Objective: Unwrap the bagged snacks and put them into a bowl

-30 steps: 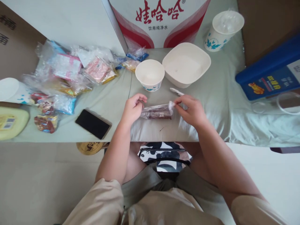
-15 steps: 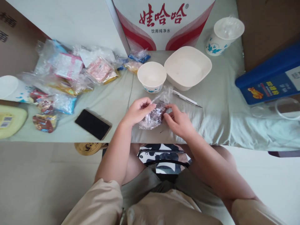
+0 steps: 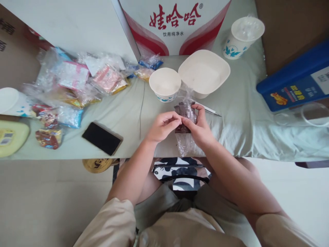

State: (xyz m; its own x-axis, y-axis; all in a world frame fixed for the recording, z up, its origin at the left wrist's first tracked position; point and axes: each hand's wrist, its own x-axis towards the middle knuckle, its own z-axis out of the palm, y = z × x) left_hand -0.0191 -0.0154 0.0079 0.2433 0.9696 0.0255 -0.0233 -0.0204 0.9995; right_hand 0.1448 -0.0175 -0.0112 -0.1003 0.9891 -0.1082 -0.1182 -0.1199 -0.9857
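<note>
A dark brown packet [image 3: 183, 109] in a crinkled clear plastic wrapper [image 3: 184, 144] is between my hands near the table's front edge. My right hand [image 3: 202, 128] grips it from the right, thumb across its front and fingers at its far side. Over its left side, my left hand [image 3: 164, 126] is closed in a pinch, fingertips against my right thumb; what is in the pinch is too small to make out. Just behind the packet stands a white paper bowl [image 3: 165, 82] with blue leaf print. A pen [image 3: 209, 109] lies partly behind my right hand.
Beside the paper bowl is a larger cream bowl [image 3: 204, 72]. A phone [image 3: 102, 138] lies left of my hands, with wrapped snacks [image 3: 77, 77] heaped beyond. A paper cup [image 3: 241, 37] holds clear plastic at the back right. A blue package [image 3: 295, 79] stands at right.
Both hands have shifted right, and the wrapped packet has turned upright, its dark face now showing. My right hand has closed around it; my left fingers have moved over to my right thumb.
</note>
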